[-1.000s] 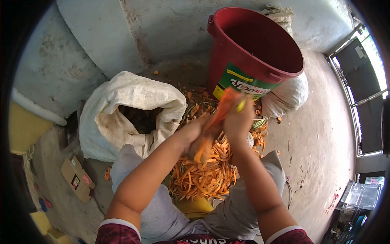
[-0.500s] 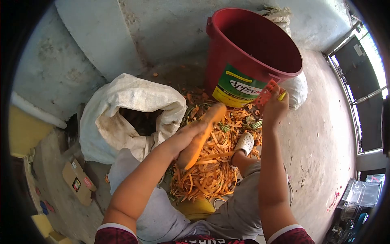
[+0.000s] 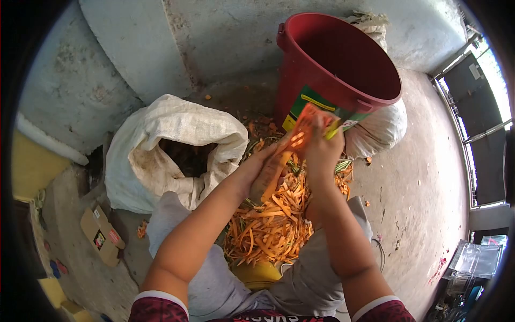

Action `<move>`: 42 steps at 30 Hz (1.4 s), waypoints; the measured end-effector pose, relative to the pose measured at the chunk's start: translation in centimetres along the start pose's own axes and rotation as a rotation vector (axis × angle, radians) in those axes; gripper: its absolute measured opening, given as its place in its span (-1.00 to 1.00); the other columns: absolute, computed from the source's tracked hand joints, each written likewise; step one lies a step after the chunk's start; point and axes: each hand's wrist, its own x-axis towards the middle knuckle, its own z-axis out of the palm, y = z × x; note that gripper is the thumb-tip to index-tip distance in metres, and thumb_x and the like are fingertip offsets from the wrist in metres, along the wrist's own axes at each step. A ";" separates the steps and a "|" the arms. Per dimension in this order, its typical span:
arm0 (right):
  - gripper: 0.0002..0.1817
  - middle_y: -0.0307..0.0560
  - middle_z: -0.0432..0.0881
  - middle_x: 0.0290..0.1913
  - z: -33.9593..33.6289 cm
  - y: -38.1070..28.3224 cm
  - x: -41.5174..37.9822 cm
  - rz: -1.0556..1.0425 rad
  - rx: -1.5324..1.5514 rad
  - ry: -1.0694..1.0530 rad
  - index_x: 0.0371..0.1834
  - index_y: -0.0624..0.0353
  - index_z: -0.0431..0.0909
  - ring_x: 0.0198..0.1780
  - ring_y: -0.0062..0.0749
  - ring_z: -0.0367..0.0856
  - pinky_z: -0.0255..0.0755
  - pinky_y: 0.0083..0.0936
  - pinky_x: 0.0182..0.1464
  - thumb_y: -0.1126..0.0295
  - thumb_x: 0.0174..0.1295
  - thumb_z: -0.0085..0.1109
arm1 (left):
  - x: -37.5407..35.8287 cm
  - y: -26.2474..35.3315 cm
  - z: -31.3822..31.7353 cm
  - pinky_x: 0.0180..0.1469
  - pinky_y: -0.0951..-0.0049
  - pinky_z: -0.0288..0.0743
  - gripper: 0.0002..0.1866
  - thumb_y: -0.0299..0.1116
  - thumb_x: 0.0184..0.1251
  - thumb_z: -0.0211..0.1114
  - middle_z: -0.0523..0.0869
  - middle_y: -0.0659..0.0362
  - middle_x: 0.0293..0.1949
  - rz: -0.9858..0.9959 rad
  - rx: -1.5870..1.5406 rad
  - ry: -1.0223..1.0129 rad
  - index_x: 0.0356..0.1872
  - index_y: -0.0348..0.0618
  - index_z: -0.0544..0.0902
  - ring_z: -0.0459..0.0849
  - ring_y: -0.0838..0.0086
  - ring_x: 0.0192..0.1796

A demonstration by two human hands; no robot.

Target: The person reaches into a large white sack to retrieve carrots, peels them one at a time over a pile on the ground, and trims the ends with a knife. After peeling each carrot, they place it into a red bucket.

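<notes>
My left hand (image 3: 255,167) is wrapped round a large, partly peeled carrot (image 3: 273,177), held at a slant above the floor. My right hand (image 3: 326,147) grips a flat red slotted plastic peeler (image 3: 316,115) with a yellow-green part showing by the fingers. The peeler lies over the carrot's far end; motion blur hides the exact contact. Beneath both hands spreads a heap of orange peelings (image 3: 268,231) mixed with green scraps, between my knees.
A tall red bucket (image 3: 292,80) stands behind the peelings, with a tied white sack (image 3: 383,126) beside it. On the left sits an open white woven sack (image 3: 177,115), dark inside. A piece of cardboard (image 3: 96,222) lies further left. Walls rise behind.
My right hand has brought the peeler left and down from beside the bucket onto the carrot. The carrot has shifted slightly up and right in my left hand.
</notes>
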 end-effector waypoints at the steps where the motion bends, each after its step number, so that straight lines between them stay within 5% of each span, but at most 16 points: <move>1: -0.80 -0.16 0.48 -0.45 -0.5 0.0 1.0 0.007 0.029 0.051 -0.35 0.26 0.39 -0.41 -0.54 0.41 0.30 -0.58 -0.32 0.32 0.19 0.00 | -0.3 0.2 0.4 -0.49 0.53 0.44 -0.57 0.03 0.31 -0.21 0.56 0.15 -0.48 -0.002 -0.003 0.007 -0.17 -0.09 0.45 0.53 0.48 -0.52; 5: -0.79 -0.19 0.46 -0.48 -1.9 0.7 2.8 0.032 0.081 0.159 -0.35 0.26 0.39 -0.45 -0.56 0.37 0.28 -0.61 -0.35 0.30 0.21 -0.01 | -0.5 0.2 0.3 -0.49 0.52 0.44 -0.54 0.04 0.32 -0.28 0.57 0.15 -0.49 0.017 -0.141 -0.058 -0.19 -0.09 0.45 0.53 0.48 -0.53; 16: -0.83 -0.02 0.49 -0.57 1.1 -1.8 -3.2 -0.069 -0.058 -0.228 -0.31 0.28 0.37 -0.54 -0.40 0.47 0.33 -0.49 -0.46 0.39 0.15 0.03 | -2.1 0.4 2.4 -0.33 0.55 0.51 -0.63 -0.12 0.30 -0.14 0.59 0.20 -0.28 0.172 -0.007 0.142 0.00 -0.08 0.40 0.60 0.55 -0.33; 20: -0.82 0.04 0.54 -0.46 1.4 -2.2 -3.9 0.028 -0.166 -0.280 -0.26 0.28 0.42 -0.41 -0.35 0.52 0.36 -0.46 -0.32 0.38 0.15 0.03 | -3.6 0.8 3.6 -0.28 0.57 0.51 -0.65 -0.14 0.30 -0.11 0.59 0.20 -0.27 0.205 0.065 0.168 -0.02 -0.08 0.41 0.60 0.56 -0.29; 26: -0.81 0.02 0.55 -0.45 0.6 0.9 -0.7 -0.017 -0.386 0.025 -0.31 0.26 0.44 -0.41 -0.35 0.53 0.36 -0.43 -0.35 0.33 0.17 0.01 | -1.3 0.0 -0.2 -0.25 0.53 0.51 -0.58 -0.04 0.34 -0.21 0.57 0.14 -0.33 -0.030 0.105 -0.078 -0.12 -0.16 0.43 0.59 0.50 -0.31; 28: -0.80 -0.07 0.54 -0.48 -1.3 1.6 2.6 -0.063 -0.408 0.232 -0.38 0.24 0.44 -0.43 -0.38 0.51 0.36 -0.46 -0.38 0.32 0.20 -0.04 | -3.0 0.1 0.7 -0.26 0.54 0.49 -0.55 -0.02 0.34 -0.23 0.57 0.13 -0.33 -0.023 0.219 -0.024 -0.11 -0.19 0.43 0.58 0.51 -0.31; 29: -0.84 0.05 0.53 -0.48 -2.6 2.2 4.1 -0.068 -0.390 0.298 -0.29 0.25 0.42 -0.43 -0.16 0.53 0.36 -0.35 -0.40 0.40 0.12 -0.01 | -4.2 0.5 1.4 -0.26 0.54 0.48 -0.53 -0.01 0.35 -0.24 0.57 0.13 -0.33 -0.021 0.274 0.003 -0.11 -0.21 0.43 0.57 0.52 -0.31; 33: -0.81 0.03 0.53 -0.49 -6.4 5.7 6.8 0.018 -0.574 0.547 -0.34 0.28 0.41 -0.45 -0.20 0.53 0.35 -0.36 -0.42 0.35 0.17 -0.04 | -6.4 0.6 0.9 -0.19 0.58 0.44 -0.54 -0.06 0.36 -0.24 0.55 0.17 -0.22 0.007 0.575 -0.169 -0.01 -0.22 0.40 0.53 0.57 -0.23; 37: -0.82 -0.10 0.52 -0.50 -5.7 3.9 5.6 0.064 -0.304 0.358 -0.35 0.28 0.41 -0.48 -0.35 0.50 0.35 -0.44 -0.45 0.35 0.19 -0.04 | -6.6 1.0 0.6 -0.19 0.59 0.44 -0.52 0.00 0.30 -0.12 0.55 0.16 -0.23 -0.043 0.373 0.000 -0.02 -0.22 0.41 0.53 0.57 -0.23; 38: -0.82 -0.14 0.51 -0.50 -4.6 2.9 4.6 0.114 -0.125 0.301 -0.35 0.27 0.41 -0.48 -0.40 0.49 0.34 -0.47 -0.45 0.35 0.19 -0.03 | -5.5 0.6 -0.5 -0.42 0.52 0.48 -0.57 0.00 0.30 -0.14 0.52 0.14 -0.39 -0.035 0.274 -0.031 -0.14 -0.18 0.40 0.53 0.50 -0.36; 40: -0.82 -0.25 0.49 -0.45 -3.3 3.2 3.8 0.165 0.175 0.170 -0.34 0.25 0.40 -0.48 -0.59 0.40 0.31 -0.61 -0.44 0.33 0.20 0.01 | -4.4 0.8 -1.2 -0.45 0.50 0.48 -0.56 0.03 0.30 -0.18 0.49 0.16 -0.44 -0.012 0.154 -0.085 -0.13 -0.15 0.38 0.50 0.49 -0.42; 42: -0.81 -0.24 0.48 -0.43 -1.8 2.7 2.9 0.077 0.133 0.133 -0.34 0.23 0.40 -0.47 -0.63 0.37 0.29 -0.65 -0.42 0.31 0.20 0.02 | -4.3 1.2 -0.5 -0.50 0.47 0.45 -0.55 0.06 0.30 -0.25 0.43 0.16 -0.51 -0.031 0.013 -0.098 -0.14 -0.11 0.37 0.45 0.46 -0.50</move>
